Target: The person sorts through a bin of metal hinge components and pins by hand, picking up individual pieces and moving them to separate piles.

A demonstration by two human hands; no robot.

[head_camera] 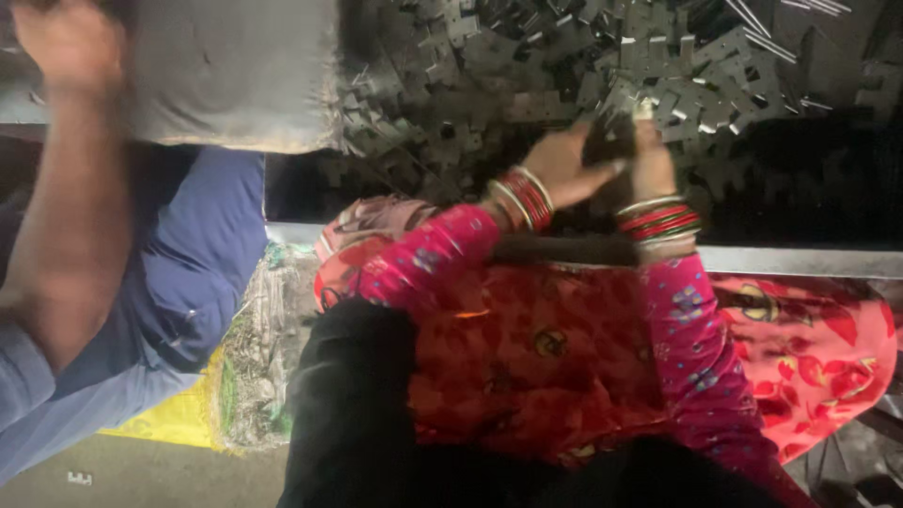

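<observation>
Head view: grey (cross-shaped) metal pieces (pixel 602 66)

Upper middle of the frame, both hands are in at the edge of a heap of flat metal pieces (pixel 583 66). Left hand (pixel 564 165) and right hand (pixel 651 155) pinch a dark stack (pixel 607 141) between them, bangles on both wrists. Far left, a co-worker's arm (pixel 66 207) reaches up past a grey sack (pixel 235 71).
</observation>
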